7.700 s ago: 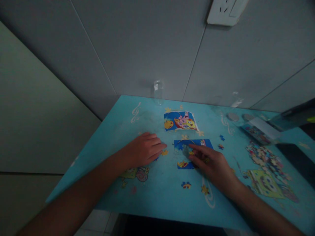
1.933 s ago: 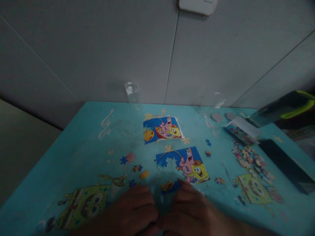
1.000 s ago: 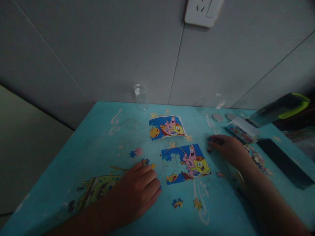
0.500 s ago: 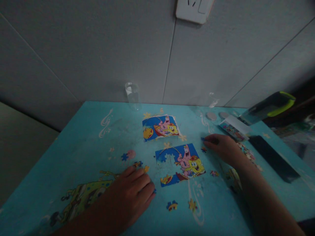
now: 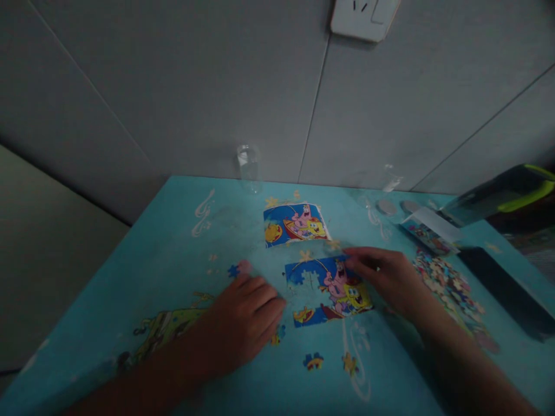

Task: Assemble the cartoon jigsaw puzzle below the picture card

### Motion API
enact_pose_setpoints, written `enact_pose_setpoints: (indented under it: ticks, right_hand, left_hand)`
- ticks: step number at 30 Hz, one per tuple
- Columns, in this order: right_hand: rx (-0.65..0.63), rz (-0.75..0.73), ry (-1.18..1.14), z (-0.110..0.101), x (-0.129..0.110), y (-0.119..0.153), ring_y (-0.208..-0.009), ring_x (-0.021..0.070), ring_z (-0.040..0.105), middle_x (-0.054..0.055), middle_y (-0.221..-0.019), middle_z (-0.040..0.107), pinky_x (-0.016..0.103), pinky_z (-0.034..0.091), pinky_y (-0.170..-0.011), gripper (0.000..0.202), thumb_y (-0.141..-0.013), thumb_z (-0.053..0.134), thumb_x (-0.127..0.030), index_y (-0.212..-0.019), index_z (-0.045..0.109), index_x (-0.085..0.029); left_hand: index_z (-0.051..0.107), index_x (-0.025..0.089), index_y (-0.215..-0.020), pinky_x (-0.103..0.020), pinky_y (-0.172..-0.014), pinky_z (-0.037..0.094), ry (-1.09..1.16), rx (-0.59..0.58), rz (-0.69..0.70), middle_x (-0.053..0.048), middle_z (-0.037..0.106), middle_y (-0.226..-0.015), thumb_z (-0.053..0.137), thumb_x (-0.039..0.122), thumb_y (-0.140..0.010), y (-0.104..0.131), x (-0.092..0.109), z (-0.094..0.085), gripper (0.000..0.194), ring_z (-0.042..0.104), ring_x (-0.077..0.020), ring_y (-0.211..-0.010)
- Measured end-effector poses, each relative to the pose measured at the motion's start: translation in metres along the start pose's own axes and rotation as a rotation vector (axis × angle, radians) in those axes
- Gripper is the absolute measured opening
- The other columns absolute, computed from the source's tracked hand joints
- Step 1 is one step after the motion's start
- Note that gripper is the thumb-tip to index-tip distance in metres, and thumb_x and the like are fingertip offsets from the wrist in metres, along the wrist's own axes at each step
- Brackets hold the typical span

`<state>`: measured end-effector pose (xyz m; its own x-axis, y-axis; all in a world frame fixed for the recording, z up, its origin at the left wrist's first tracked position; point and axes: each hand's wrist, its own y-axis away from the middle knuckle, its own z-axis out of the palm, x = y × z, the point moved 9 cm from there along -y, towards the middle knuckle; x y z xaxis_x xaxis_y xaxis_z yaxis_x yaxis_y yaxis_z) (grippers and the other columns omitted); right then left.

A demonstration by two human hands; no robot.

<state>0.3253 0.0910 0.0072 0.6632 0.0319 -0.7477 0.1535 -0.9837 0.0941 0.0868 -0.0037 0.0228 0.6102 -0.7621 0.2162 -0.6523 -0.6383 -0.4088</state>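
A partly assembled jigsaw puzzle [image 5: 318, 320] lies on the table, with a gap in its left middle. At its top right corner is my right hand [image 5: 385, 274], thumb and fingertips pinched together on a puzzle piece that they largely hide. My left hand [image 5: 249, 312] rests palm down left of the puzzle, fingers loosely bent, covering some loose pieces. Beside it lie a blue and pink piece [image 5: 234, 270] and a blue and yellow piece [image 5: 278, 335]. Nearer me are a blue and red piece [image 5: 313, 361] and a yellow piece [image 5: 349, 364]. Behind the puzzle lies a reference picture [image 5: 295, 224].
A heap of loose pieces [image 5: 448, 286] lies at the right, near a small printed box [image 5: 427, 237] and a long dark strip [image 5: 507, 292]. Clear containers, one a cup [image 5: 248, 164], stand by the wall. A dark bottle [image 5: 494, 196] lies back right.
My right hand has moved left from beside the puzzle to its top right corner. My left hand has shifted slightly up, over loose pieces. The view has turned a little left.
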Motion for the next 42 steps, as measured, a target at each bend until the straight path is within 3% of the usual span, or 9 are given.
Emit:
enact_pose_setpoints:
  ticks: [4, 7, 11, 18, 27, 32, 42]
  right_hand:
    - [-0.102, -0.084, -0.056, 0.047, -0.028, 0.013, -0.061, 0.0149, 0.066, 0.003, -0.088, 0.078, 0.028, 0.053, -0.058, 0.024, -0.094, 0.064, -0.037, -0.106, 0.079, -0.022]
    - [-0.089, -0.148, 0.001, 0.061, -0.038, 0.015, -0.063, 0.0152, 0.066, 0.002, -0.083, 0.077, 0.028, 0.054, -0.060, 0.023, -0.093, 0.064, -0.031, -0.108, 0.079, -0.022]
    - [-0.088, -0.156, 0.046, 0.064, -0.041, 0.014, -0.066, 0.0157, 0.069, 0.001, -0.084, 0.078, 0.029, 0.055, -0.063, 0.029, -0.094, 0.062, -0.027, -0.119, 0.076, -0.025]
    - [-0.091, -0.114, 0.138, 0.069, -0.040, 0.017, -0.071, 0.0190, 0.074, 0.002, -0.087, 0.080, 0.032, 0.056, -0.068, 0.023, -0.094, 0.066, -0.032, -0.113, 0.078, -0.026]
    - [-0.106, -0.195, 0.160, 0.067, -0.044, 0.021, -0.071, 0.0170, 0.070, 0.001, -0.087, 0.077, 0.031, 0.054, -0.067, 0.019, -0.096, 0.062, -0.026, -0.109, 0.077, -0.027]
    - [-0.049, -0.300, 0.248, 0.065, -0.046, 0.019, -0.088, 0.0199, 0.067, 0.005, -0.099, 0.071, 0.036, 0.054, -0.082, 0.019, -0.097, 0.063, -0.025, -0.110, 0.076, -0.023]
    - [-0.042, -0.376, 0.300, 0.068, -0.050, 0.022, -0.083, 0.0197, 0.064, 0.004, -0.093, 0.069, 0.037, 0.051, -0.080, 0.014, -0.098, 0.064, -0.023, -0.104, 0.076, -0.024]
  left_hand:
    - [0.069, 0.015, -0.101, -0.040, -0.085, 0.044, -0.105, -0.047, 0.077, -0.006, 0.066, -0.094, 0.054, 0.016, -0.099, -0.022, -0.006, 0.009, 0.014, 0.059, -0.0211, -0.092]
    - [0.068, 0.013, -0.111, -0.039, -0.088, 0.046, -0.123, -0.027, 0.147, -0.008, 0.069, -0.104, 0.053, 0.017, -0.101, -0.035, -0.007, 0.012, 0.019, 0.060, -0.0222, -0.101]
    - [0.067, 0.013, -0.118, -0.041, -0.092, 0.048, -0.076, 0.002, 0.133, -0.010, 0.069, -0.115, 0.052, 0.018, -0.102, -0.039, -0.014, 0.015, 0.023, 0.061, -0.0229, -0.107]
    - [0.068, 0.014, -0.119, -0.044, -0.094, 0.051, -0.013, -0.012, 0.098, -0.010, 0.070, -0.119, 0.056, 0.020, -0.099, -0.034, -0.020, 0.020, 0.024, 0.062, -0.0243, -0.109]
    - [0.066, 0.015, -0.123, -0.045, -0.094, 0.051, 0.012, -0.069, 0.070, -0.010, 0.067, -0.121, 0.056, 0.020, -0.099, -0.034, -0.022, 0.024, 0.026, 0.060, -0.0261, -0.111]
    - [0.065, 0.016, -0.125, -0.046, -0.096, 0.051, 0.017, -0.075, 0.072, -0.011, 0.066, -0.123, 0.056, 0.021, -0.099, -0.032, -0.024, 0.026, 0.028, 0.059, -0.0261, -0.114]
    - [0.065, 0.017, -0.126, -0.046, -0.095, 0.051, 0.020, -0.093, 0.070, -0.010, 0.065, -0.123, 0.058, 0.022, -0.098, -0.031, -0.024, 0.027, 0.029, 0.058, -0.0264, -0.113]
